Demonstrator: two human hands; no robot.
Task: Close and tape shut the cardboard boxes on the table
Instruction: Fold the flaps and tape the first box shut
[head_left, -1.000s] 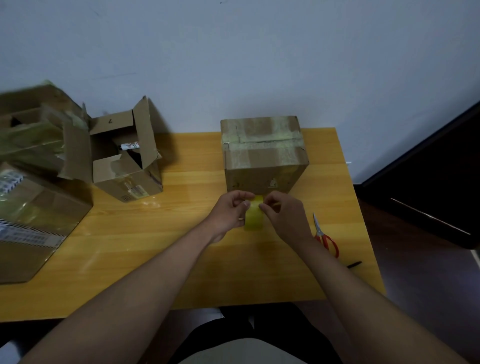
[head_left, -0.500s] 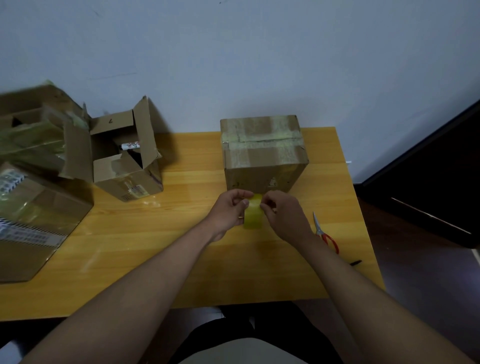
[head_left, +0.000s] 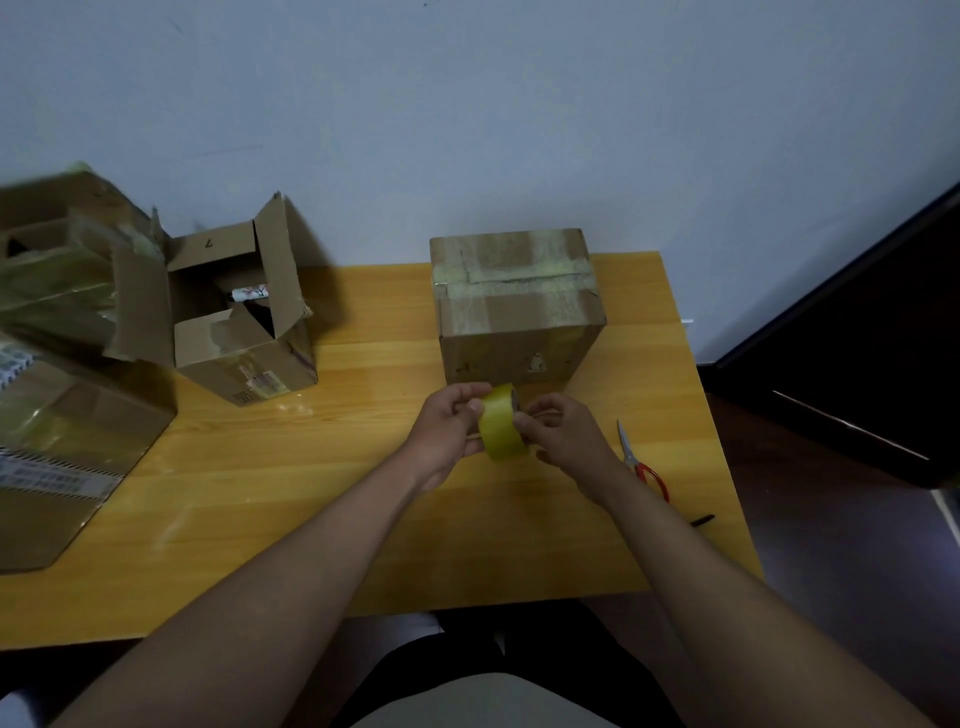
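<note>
Plain room: wooden table (head_left: 322, 499), bare wall (head_left: 467, 130), boxes (head_left: 244, 322).

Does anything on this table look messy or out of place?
The small box at the back left stands open, its flaps sticking up crookedly. The box beyond the tape roll is shut, but wears old patchy tape.

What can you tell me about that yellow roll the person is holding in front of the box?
The tape roll is a wide ring of glossy, yellowish see-through packing tape with a dark core showing at its upper edge. It is held on edge above the wooden table, just in front of the closed box. The left hand grips one side, and the right hand pinches the other.
</note>
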